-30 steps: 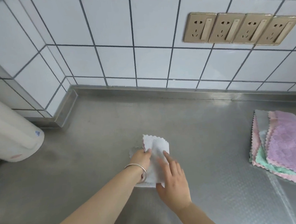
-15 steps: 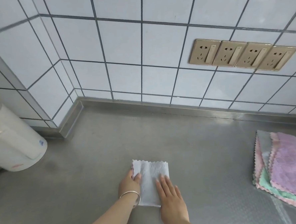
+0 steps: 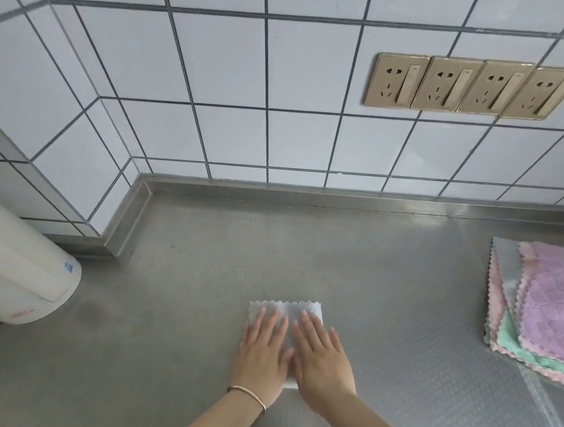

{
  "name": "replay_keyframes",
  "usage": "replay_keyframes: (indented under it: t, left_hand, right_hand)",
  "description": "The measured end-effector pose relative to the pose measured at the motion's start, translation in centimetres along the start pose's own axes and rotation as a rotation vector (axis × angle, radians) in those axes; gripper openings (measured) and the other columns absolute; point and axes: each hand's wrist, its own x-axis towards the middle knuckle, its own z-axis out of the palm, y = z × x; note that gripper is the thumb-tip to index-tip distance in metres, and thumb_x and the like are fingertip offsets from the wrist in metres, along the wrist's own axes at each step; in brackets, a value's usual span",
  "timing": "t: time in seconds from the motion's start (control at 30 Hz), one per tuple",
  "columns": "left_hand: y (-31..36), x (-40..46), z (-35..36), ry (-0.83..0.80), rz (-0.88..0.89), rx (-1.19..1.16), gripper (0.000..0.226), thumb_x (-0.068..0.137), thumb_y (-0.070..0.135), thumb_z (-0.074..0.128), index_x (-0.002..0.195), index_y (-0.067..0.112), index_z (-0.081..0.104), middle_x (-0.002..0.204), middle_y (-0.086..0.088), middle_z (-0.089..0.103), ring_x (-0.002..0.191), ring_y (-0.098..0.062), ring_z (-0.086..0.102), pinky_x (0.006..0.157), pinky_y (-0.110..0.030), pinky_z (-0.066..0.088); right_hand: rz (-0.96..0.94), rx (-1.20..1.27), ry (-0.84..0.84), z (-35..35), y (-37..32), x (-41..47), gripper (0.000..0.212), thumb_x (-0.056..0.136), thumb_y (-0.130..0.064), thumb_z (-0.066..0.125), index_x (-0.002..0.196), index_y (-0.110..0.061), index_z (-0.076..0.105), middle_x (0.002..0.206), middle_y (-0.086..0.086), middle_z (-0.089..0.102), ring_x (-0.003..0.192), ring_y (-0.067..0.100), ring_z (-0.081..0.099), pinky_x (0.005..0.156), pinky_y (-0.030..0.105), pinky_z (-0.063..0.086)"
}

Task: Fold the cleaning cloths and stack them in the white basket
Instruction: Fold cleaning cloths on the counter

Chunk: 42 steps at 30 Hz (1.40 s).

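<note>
One white cleaning cloth (image 3: 285, 312) lies folded into a small packet near the front edge of the steel surface (image 3: 187, 305), roughly midway along it, with its scalloped far edge showing beyond the fingertips. Both hands lie flat on it side by side: the left hand (image 3: 261, 353), with a thin bangle at the wrist, and the right hand (image 3: 319, 356) press down with fingers straight, so neither grip is closed round anything; they are smoothing rather than holding. I judge this cloth to be at or near its last fold, with only the flattening in hand. Much is left: at the right edge of the surface a pile of unfolded cloths (image 3: 543, 299) lies fanned out, lilac on top, with grey, pink and green edges showing beneath, well apart from the hands. How many are in that pile cannot be counted, since the layers overlap and the pile runs off the right side of the view. The white basket is not in view at all, so whether any folded cloths are already stacked in it cannot be told. The near part of the white cloth is hidden under the palms, so the number of folds is unclear. A white appliance (image 3: 20, 272) stands at the left edge, cut off by the frame.
</note>
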Motion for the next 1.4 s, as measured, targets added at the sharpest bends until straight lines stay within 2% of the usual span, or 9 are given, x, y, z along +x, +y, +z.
replay_keyframes:
  t: [0.1, 0.27, 0.4, 0.57, 0.7, 0.77, 1.0, 1.17, 1.4]
  left_hand:
    - [0.1, 0.6, 1.3, -0.095, 0.06, 0.103, 0.069, 0.097, 0.044, 0.002, 0.125, 0.015, 0.057, 0.138, -0.004, 0.051, 0.145, -0.019, -0.007, 0.111, -0.036, 0.009]
    - [-0.4, 0.4, 1.5, -0.087, 0.092, 0.191, 0.054, 0.096, 0.049, 0.012, 0.14, 0.025, 0.033, 0.15, -0.003, 0.028, 0.143, -0.026, 0.009, 0.11, -0.041, 0.011]
    - [-0.9, 0.4, 2.4, 0.004, 0.143, 0.197, 0.057, 0.095, 0.052, 0.01, 0.147, 0.03, 0.016, 0.154, -0.002, 0.019, 0.141, -0.028, 0.015, 0.11, -0.041, 0.011]
    - [-1.4, 1.4, 1.0, -0.074, 0.032, 0.007, 0.062, 0.082, 0.051, 0.033, 0.14, 0.03, 0.038, 0.152, 0.001, 0.029, 0.141, -0.023, 0.022, 0.112, -0.036, 0.017]
    - [-0.8, 1.1, -1.9, 0.26, -0.615, -0.266, 0.037, 0.071, 0.025, 0.068, 0.107, 0.015, 0.063, 0.116, -0.012, 0.055, 0.11, -0.034, 0.048, 0.091, -0.038, 0.04]
    - [-0.4, 0.7, -2.9, 0.13, -0.823, -0.231, 0.043, 0.071, 0.039, 0.07, 0.11, 0.022, 0.061, 0.124, -0.009, 0.047, 0.117, -0.03, 0.04, 0.092, -0.036, 0.04]
    - [-0.6, 0.2, -2.5, -0.126, -0.733, -0.222, 0.032, 0.079, 0.044, 0.06, 0.103, 0.023, 0.063, 0.118, -0.008, 0.055, 0.11, -0.029, 0.051, 0.09, -0.033, 0.044]
    - [0.5, 0.2, -5.7, -0.164, -0.555, -0.719, 0.027, 0.071, 0.035, 0.066, 0.075, 0.017, 0.047, 0.075, -0.004, 0.054, 0.074, -0.027, 0.051, 0.066, -0.033, 0.041]
    - [8.9, 0.1, -10.4, -0.758, -0.283, -1.264, 0.035, 0.094, 0.035, 0.047, 0.121, 0.014, 0.055, 0.117, 0.009, 0.057, 0.111, -0.007, 0.054, 0.096, -0.024, 0.037]
  right_hand:
    - [-0.004, 0.001, -0.044, 1.3, 0.4, 1.1, 0.06, 0.075, -0.031, 0.035, 0.122, -0.005, 0.061, 0.137, 0.008, 0.052, 0.145, 0.016, -0.005, 0.102, 0.042, 0.024]
    - [-0.039, 0.004, -0.064, 2.4, 1.8, 0.2, 0.074, 0.083, -0.036, 0.035, 0.148, -0.008, 0.016, 0.158, 0.001, 0.004, 0.144, 0.017, 0.007, 0.111, 0.038, 0.008]
    - [-0.035, 0.076, -0.082, 2.3, 1.9, 0.3, 0.077, 0.087, -0.038, 0.033, 0.149, -0.011, -0.004, 0.156, 0.002, 0.004, 0.144, 0.016, 0.004, 0.112, 0.037, 0.008]
    - [-0.006, 0.142, -0.169, 1.2, 2.0, 1.0, 0.06, 0.089, -0.037, 0.03, 0.144, -0.011, 0.026, 0.145, 0.0, 0.033, 0.137, 0.015, 0.026, 0.109, 0.033, 0.011]
    - [0.307, 0.396, -0.141, -1.4, 2.2, 1.4, 0.056, 0.082, -0.016, 0.051, 0.136, -0.017, 0.039, 0.134, -0.002, 0.043, 0.118, 0.017, 0.047, 0.096, 0.024, 0.038]
    - [0.642, 0.604, -0.201, -2.4, 2.1, 1.3, 0.048, 0.084, -0.014, 0.052, 0.132, -0.014, 0.041, 0.126, 0.001, 0.046, 0.106, 0.017, 0.049, 0.085, 0.024, 0.041]
    - [0.888, 0.725, -0.489, -3.5, 0.3, 2.7, 0.022, 0.082, -0.023, 0.051, 0.062, -0.016, 0.045, 0.074, 0.001, 0.052, 0.073, 0.021, 0.051, 0.062, 0.023, 0.038]
    - [1.038, 1.007, -0.125, -6.5, -0.4, 0.8, 0.028, 0.09, -0.021, 0.051, 0.066, -0.018, 0.036, 0.068, -0.005, 0.041, 0.061, 0.011, 0.04, 0.049, 0.021, 0.029]
    - [1.128, 1.097, 0.54, -14.0, -1.2, -7.7, 0.026, 0.095, -0.024, 0.049, 0.074, -0.016, 0.037, 0.066, -0.005, 0.036, 0.059, 0.009, 0.034, 0.056, 0.022, 0.029]
